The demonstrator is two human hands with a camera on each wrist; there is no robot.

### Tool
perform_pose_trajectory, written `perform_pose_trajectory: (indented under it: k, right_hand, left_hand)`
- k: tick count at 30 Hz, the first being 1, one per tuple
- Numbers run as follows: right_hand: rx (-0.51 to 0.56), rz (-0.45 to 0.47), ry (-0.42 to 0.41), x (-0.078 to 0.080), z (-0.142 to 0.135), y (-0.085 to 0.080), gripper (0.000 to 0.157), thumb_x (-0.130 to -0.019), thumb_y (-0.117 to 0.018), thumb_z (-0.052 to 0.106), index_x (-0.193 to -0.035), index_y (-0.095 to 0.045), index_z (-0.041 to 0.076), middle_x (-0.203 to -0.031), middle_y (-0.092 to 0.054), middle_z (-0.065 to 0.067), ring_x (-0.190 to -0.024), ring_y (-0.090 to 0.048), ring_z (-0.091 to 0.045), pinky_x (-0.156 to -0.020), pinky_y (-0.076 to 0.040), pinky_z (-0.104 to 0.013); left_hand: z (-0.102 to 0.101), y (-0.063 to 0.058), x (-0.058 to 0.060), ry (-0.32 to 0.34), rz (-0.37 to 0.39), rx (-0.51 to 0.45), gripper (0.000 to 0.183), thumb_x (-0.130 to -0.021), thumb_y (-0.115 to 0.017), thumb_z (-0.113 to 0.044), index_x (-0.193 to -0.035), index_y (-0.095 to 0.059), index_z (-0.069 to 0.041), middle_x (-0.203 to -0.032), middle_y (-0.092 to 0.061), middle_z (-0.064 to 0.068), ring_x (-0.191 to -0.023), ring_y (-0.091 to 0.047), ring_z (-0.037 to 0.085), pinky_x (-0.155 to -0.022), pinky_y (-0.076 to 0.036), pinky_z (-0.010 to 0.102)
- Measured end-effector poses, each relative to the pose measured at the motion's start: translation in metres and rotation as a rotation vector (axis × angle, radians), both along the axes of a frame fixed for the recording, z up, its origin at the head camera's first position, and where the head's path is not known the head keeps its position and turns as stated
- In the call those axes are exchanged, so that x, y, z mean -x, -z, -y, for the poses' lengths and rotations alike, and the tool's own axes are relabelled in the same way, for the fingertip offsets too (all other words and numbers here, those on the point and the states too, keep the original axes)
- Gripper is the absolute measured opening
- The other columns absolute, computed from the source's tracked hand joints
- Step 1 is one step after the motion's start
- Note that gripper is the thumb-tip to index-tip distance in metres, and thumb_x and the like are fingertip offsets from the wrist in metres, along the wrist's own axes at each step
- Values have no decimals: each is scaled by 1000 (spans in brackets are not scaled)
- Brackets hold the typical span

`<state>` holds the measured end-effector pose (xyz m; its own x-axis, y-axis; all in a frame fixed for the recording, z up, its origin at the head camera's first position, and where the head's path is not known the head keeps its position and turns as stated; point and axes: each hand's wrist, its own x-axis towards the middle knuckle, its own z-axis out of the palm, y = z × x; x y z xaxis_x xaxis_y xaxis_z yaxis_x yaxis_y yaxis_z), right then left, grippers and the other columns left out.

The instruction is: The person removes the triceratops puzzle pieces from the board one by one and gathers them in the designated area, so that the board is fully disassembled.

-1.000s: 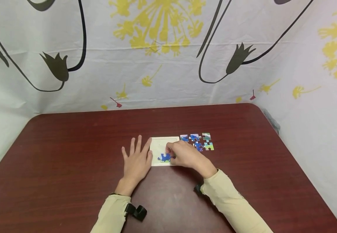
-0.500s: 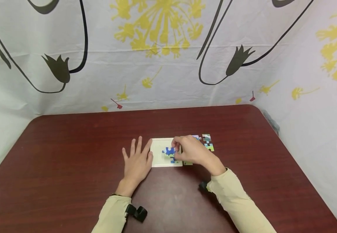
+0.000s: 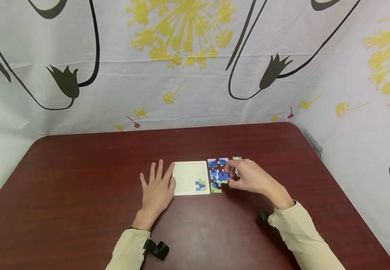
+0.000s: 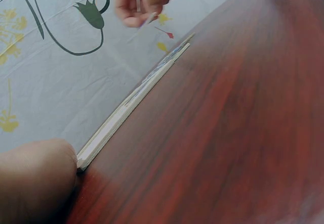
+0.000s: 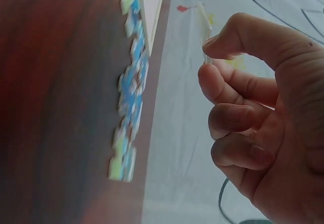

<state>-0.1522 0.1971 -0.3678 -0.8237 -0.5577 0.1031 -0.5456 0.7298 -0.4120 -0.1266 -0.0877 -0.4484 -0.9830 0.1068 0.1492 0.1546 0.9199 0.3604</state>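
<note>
My right hand [image 3: 254,180] pinches a blue jigsaw piece [image 3: 222,177] between thumb and index finger, held above the loose jigsaw pieces [image 3: 216,188]. In the right wrist view that pinched piece [image 5: 204,19] appears edge-on, its other fingers curled below. My left hand [image 3: 157,193] lies with fingers spread on the table, index finger and thumb at the left edge of the pale puzzle tray [image 3: 185,174]. One blue and green piece [image 3: 200,185] sits in the tray's near right corner. The left wrist view shows the left thumb [image 4: 40,176] against the tray's corner.
Several loose pieces lie right of the tray, partly hidden by the right hand. The dark red-brown table [image 3: 90,187] extends around them. A patterned white cloth [image 3: 188,93] hangs behind its far edge.
My right hand has lifted the blue piece from the tray and carried it right, over the loose pieces. A corner piece stays in the tray. My left hand has not moved.
</note>
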Motion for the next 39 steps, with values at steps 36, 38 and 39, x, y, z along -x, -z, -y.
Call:
perform_pose_trajectory:
  k: [36,38,39]
  right_hand:
    - [-89,173,32,-5,-24,27,20,-73,-71,8,-85,-55,12,-68,-48,4,-59,-42,-9,-56,-38,-27]
    - [-91,175,31,-5,-24,27,21,-73,-71,7,-85,-55,12,-68,-48,4,-59,-42,-9,-56,-38,-27]
    - [-92,178,30,-5,-24,27,21,-73,-72,7,-85,-55,12,-67,-47,4,-59,-42,-9,-56,-38,-27]
  left_hand:
    - [0,-1,-1,6,-15,-18,49,-98,-35,-34,-146,-34,-24,-152,-20,12,-140,-8,32,-101,-1,65]
    - [0,-1,-1,6,-14,-15,49,-98,-35,-34,-146,-34,-24,-152,-20,12,-140,-8,32,-101,-1,65]
    - [0,-1,-1,6,-13,-14,49,-98,-35,-34,-146,-34,-25,-152,-20,12,-140,-8,32,-101,-1,65]
